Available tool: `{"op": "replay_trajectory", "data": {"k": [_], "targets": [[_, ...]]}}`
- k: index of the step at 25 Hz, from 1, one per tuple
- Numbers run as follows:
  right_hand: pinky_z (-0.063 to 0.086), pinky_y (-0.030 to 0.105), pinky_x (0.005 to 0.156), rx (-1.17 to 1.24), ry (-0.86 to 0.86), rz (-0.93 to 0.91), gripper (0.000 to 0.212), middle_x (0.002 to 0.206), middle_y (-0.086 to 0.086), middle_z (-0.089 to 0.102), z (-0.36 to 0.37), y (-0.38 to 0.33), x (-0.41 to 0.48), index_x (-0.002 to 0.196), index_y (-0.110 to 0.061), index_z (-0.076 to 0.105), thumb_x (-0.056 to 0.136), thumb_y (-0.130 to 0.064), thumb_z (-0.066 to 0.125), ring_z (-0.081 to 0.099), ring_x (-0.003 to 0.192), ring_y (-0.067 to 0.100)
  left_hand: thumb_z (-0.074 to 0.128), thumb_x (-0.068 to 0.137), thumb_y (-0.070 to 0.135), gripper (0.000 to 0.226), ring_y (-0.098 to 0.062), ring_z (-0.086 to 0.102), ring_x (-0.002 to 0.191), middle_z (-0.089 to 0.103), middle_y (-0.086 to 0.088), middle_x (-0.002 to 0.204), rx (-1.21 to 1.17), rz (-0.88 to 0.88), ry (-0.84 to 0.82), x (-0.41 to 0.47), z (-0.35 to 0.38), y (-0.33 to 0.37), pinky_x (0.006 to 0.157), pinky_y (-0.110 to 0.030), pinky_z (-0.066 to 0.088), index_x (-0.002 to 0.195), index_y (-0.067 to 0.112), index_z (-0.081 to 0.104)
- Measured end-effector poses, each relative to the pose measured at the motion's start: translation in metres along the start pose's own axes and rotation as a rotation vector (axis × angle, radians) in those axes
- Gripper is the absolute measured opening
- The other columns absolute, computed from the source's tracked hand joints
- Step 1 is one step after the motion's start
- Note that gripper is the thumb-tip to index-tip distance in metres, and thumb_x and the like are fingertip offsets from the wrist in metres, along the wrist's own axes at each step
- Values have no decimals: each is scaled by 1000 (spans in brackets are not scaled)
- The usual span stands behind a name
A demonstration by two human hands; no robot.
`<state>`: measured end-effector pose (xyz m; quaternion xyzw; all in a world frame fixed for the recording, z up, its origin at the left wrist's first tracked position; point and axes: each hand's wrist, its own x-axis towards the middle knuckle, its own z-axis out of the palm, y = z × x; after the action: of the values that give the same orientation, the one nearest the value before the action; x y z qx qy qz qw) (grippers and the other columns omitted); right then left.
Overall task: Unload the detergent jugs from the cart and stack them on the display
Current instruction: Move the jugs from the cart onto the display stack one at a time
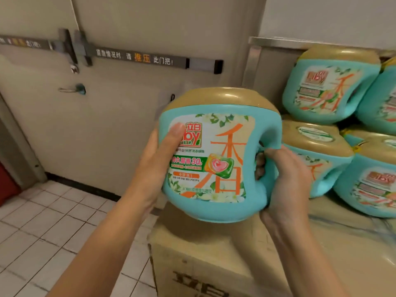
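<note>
The jug (218,159) stood upright, handle (271,133) rightward — left hand (154,166) clasping its side, right hand (285,179) gripping the handle; at least four stacked jugs (325,86) beside.

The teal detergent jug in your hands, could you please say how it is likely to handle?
Probably heavy for its size: left hand and right hand both hold the teal detergent jug. Likely rigid; its walls show no denting. Its rounded base may rock on stacked jugs.

Left hand (153,168), right hand (285,181) and forearms (100,245) are bare.
</note>
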<state>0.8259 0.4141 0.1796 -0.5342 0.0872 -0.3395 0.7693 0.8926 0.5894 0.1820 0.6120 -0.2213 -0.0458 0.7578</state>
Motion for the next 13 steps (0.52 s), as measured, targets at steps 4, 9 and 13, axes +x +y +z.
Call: {"op": "replay_trajectory", "data": {"k": [4, 9, 13], "targets": [[32, 31, 53, -7, 122, -116, 21, 58, 3, 47, 18, -14, 46, 49, -19, 54, 70, -18, 58, 39, 54, 17, 79, 28, 78, 110, -7, 72, 90, 74, 14, 102, 173, 86, -182, 66, -1, 18, 66, -17, 56, 123, 31, 48], [35, 24, 44, 120, 133, -146, 19, 61, 3, 50, 36, -32, 110, 62, -14, 54, 79, -23, 51, 40, 51, 12, 64, 41, 85, 78, 4, 70, 83, 72, 29, 93, 267, 210, -303, 142, 11, 47, 60, -11, 53, 105, 44, 48], [35, 26, 50, -88, 341, -332, 35, 58, -6, 49, 58, -44, 167, 58, -19, 46, 94, -17, 43, 42, 51, 8, 76, 31, 75, 118, -10, 72, 95, 72, 14, 107, 163, 63, -325, 204, 29, 51, 74, -36, 58, 133, 30, 40]]}}
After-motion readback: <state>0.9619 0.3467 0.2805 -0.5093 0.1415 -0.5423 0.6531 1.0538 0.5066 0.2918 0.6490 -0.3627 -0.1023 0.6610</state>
